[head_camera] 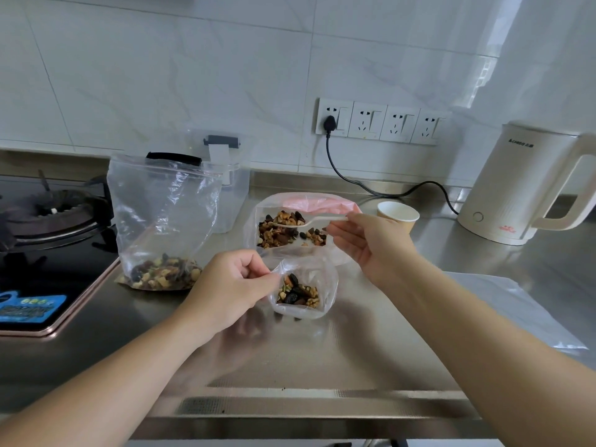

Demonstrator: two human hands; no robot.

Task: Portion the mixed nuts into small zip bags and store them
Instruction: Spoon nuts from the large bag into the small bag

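My left hand [227, 287] pinches the rim of a small clear zip bag [303, 290] and holds its mouth open; some mixed nuts lie in its bottom. My right hand [367, 245] grips the handle of a white plastic spoon [304, 221], whose bowl carries nuts above a clear container [254, 221] of mixed nuts with a pink edge. That container stands just behind the small bag. A larger zip bag [161, 221] stands open at the left with nuts in its bottom.
A gas stove [48, 227] takes up the left of the steel counter. Behind the large bag stands a clear box [232, 188]. A paper cup [398, 217] and a cream kettle [522, 185] sit at the right. Flat plastic bags [516, 304] lie under my right forearm.
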